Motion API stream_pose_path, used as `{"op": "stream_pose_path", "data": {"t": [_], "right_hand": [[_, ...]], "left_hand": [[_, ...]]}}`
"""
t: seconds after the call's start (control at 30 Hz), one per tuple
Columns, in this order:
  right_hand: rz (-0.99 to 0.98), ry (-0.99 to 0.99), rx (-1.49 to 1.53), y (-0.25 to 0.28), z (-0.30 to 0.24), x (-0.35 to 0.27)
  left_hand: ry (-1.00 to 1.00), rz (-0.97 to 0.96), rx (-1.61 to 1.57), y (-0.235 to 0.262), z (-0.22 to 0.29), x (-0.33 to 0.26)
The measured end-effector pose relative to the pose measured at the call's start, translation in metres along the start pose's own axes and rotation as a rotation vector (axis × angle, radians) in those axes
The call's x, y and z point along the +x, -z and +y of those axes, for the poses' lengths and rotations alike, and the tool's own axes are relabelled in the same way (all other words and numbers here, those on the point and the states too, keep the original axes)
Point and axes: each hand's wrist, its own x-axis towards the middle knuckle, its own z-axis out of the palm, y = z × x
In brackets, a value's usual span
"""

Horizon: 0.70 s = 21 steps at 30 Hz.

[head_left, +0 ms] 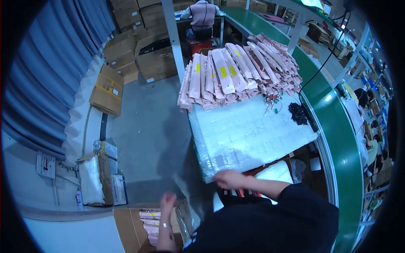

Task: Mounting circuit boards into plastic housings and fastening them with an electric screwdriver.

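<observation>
My left hand (168, 199) is over the near edge of an open cardboard box (126, 225) at the lower left. Several pale pink, strip-like plastic parts (150, 227) with yellow labels lie inside that box, partly hidden by my forearm. My right hand (228, 179) is by the near edge of the white-covered worktable (244, 130). Motion smears the fingers of both hands, and I see no object in either. Across the table's far half, many long pink plastic parts (221, 71) are heaped in overlapping rows, some with yellow labels.
Small wired parts (273, 100) and a pile of small black pieces (298, 114) sit at the table's right. A green conveyor (337, 139) curves along the right side. Cardboard cartons (107, 90) stand by the curtain (46, 76). A seated person (202, 19) is at the far end.
</observation>
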Motion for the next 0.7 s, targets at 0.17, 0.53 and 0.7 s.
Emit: {"op": "stream_pose_path", "data": {"t": [0.17, 0.53, 0.7], "right_hand": [[0.564, -0.260, 0.050, 0.110, 0.059, -0.020], [0.802, -0.716, -0.070, 0.100, 0.155, -0.085], [0.853, -0.743, -0.256, 0.093, 0.156, -0.084]], "left_hand": [[-0.678, 0.160, 0.124, -0.035, 0.197, 0.115], [-0.281, 0.089, 0.080, -0.055, 0.384, 0.312], [-0.026, -0.525, -0.056, -0.064, 0.399, 0.306]]}}
